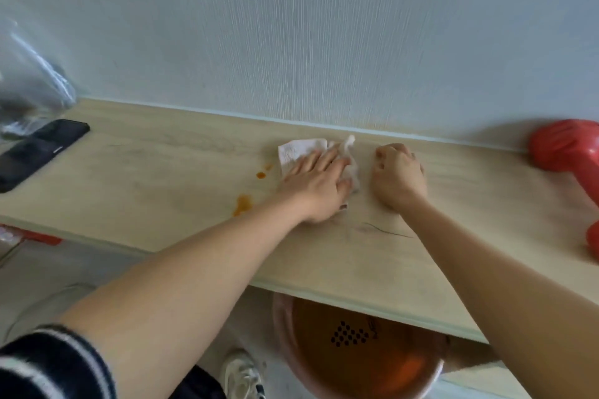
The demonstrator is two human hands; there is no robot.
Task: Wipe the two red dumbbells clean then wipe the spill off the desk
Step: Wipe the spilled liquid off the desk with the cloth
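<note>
Head view: left hand (319, 178) flat, fingers straight, pressing white paper towel (299, 149) on counter (162, 172); right hand (397, 172) fisted, empty, beside it. Orange spill (243, 204) just left of towel; red dumbbell (570, 152) far right. Spill-wiping step; next likely sweep leftward over drops.

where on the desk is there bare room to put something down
Bare wood lies between the phone and the orange spill, and between the right hand and the red dumbbell. The middle is crowded: the left hand presses a paper towel beside the spill.
</note>
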